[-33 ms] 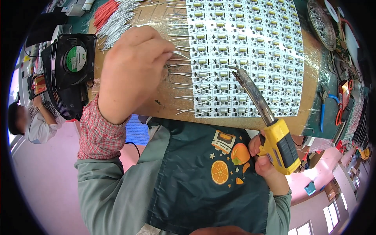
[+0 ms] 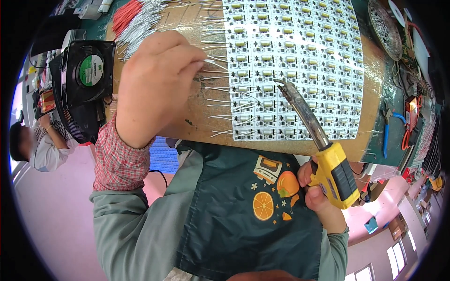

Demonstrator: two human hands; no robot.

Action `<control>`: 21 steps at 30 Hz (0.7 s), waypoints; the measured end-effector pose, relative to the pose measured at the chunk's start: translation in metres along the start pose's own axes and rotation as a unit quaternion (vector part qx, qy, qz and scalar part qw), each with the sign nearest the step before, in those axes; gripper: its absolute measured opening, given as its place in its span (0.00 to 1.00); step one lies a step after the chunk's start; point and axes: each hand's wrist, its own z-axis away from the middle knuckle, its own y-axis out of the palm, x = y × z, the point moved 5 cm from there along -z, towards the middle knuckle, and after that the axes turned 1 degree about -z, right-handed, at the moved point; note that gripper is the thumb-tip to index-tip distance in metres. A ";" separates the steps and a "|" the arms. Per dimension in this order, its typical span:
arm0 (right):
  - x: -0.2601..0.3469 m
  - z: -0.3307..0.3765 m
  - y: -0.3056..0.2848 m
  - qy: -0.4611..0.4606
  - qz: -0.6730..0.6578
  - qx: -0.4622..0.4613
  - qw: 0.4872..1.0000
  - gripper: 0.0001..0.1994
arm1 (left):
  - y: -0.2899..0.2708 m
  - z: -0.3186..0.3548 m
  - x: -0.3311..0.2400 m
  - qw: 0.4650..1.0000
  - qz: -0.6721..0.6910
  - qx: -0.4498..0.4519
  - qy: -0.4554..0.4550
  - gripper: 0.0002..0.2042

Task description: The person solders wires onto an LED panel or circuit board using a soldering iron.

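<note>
A large white panel of small circuit boards lies on the brown work board, with several thin white wires sticking out from its left edge. My left hand is closed in a pinch beside that edge, its fingertips on the end of a white wire. In my right hand, low at the right against my apron, is a yellow and black soldering gun. Its long metal barrel slants up to the left, and the bent tip appears over the panel's middle. Most of my right fingers are hidden behind the handle.
Red wires and a heap of white wires lie at the far left. A black fan stands left of my hand. At the right are a metal dish and blue-handled pliers. Another person sits at far left.
My left hand has shifted very slightly left, away from the panel, still pinched. The soldering gun and my right hand stay where they were.
</note>
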 end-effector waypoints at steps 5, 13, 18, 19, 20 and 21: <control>-0.001 -0.002 0.001 -0.018 0.006 0.007 1.000 0.15 | -0.006 0.003 0.005 0.999 0.020 0.004 -0.034 0.05; -0.002 -0.003 0.000 -0.010 -0.019 0.005 1.000 0.15 | 0.000 0.018 0.026 0.993 -0.077 0.081 -0.049 0.03; -0.003 -0.003 0.001 -0.010 -0.013 0.006 1.000 0.15 | -0.007 0.020 0.037 0.980 -0.145 0.125 -0.049 0.03; -0.004 -0.003 0.000 -0.009 -0.019 0.005 1.000 0.15 | -0.008 0.020 0.037 0.980 -0.146 0.125 -0.049 0.03; -0.004 -0.004 0.000 -0.010 -0.019 0.005 1.000 0.15 | -0.011 0.019 0.036 0.985 -0.132 0.099 -0.055 0.03; -0.003 -0.004 0.001 -0.012 -0.021 0.005 1.000 0.15 | -0.014 0.018 0.036 0.988 -0.118 0.074 -0.061 0.03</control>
